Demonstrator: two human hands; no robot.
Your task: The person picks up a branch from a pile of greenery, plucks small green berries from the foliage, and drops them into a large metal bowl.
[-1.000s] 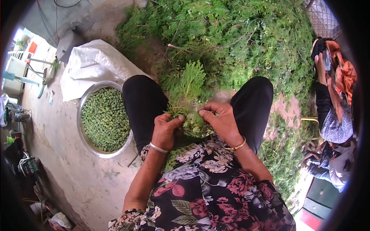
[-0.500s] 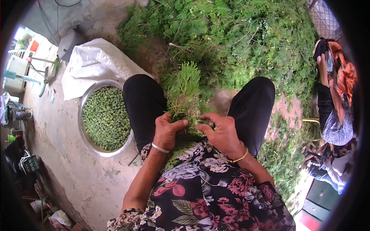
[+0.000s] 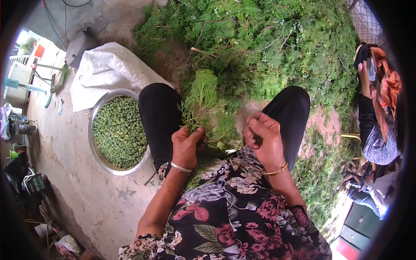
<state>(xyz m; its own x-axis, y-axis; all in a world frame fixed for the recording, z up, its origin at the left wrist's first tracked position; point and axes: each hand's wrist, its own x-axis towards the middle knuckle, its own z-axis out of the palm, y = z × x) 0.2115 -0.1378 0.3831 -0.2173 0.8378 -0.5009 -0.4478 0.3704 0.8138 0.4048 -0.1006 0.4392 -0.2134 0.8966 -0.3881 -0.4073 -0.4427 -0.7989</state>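
Pinched between the thumb and fingers of my left hand (image 3: 185, 145) is a leafy green conifer sprig (image 3: 201, 93), its feathery tip pointing away from me. To the right, apart from the sprig, my right hand (image 3: 265, 141) is closed with its fingers curled in; whatever lies inside is hidden. A small green cone (image 3: 220, 145) shows on the sprig between the hands. Left of my knee, a metal basin (image 3: 98, 157) holds a heap of small green cones (image 3: 121, 134).
A big pile of cut conifer branches (image 3: 268, 47) spreads ahead and to the right. Beyond the basin lies a white woven sack (image 3: 104, 69) on the concrete floor (image 3: 108, 203). Another person (image 3: 379, 143) sits at the far right.
My right hand has drawn away from the sprig, to the right, and its fingers have curled closed. The sprig in my left hand has tilted slightly left.
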